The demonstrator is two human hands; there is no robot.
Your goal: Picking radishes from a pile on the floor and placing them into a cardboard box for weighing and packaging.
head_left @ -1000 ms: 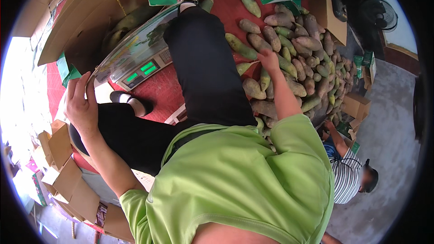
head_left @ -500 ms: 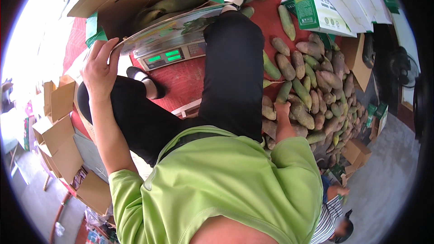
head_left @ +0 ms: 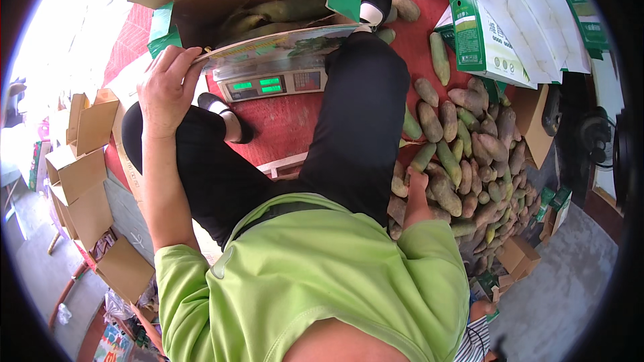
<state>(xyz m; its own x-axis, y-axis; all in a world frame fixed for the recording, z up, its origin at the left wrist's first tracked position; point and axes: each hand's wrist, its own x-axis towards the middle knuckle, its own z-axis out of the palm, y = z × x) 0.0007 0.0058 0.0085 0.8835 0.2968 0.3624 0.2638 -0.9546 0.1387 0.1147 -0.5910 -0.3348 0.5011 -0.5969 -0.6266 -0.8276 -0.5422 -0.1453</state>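
Left of the scale [head_left: 275, 85], the left hand [head_left: 166, 87] has its fingers clamped on the box [head_left: 288, 49]. Right of the scale, the right hand [head_left: 416, 181] touches a green vegetable [head_left: 423, 157]; whether those fingers grip, I can't tell. Seemingly picking; lifting calls for a firm hold.

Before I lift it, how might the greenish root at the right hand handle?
The greenish root will probably stay stiff: the visible part is straight and thick. Its rounded sides suggest it could roll if nudged. Its plump body suggests some weight.
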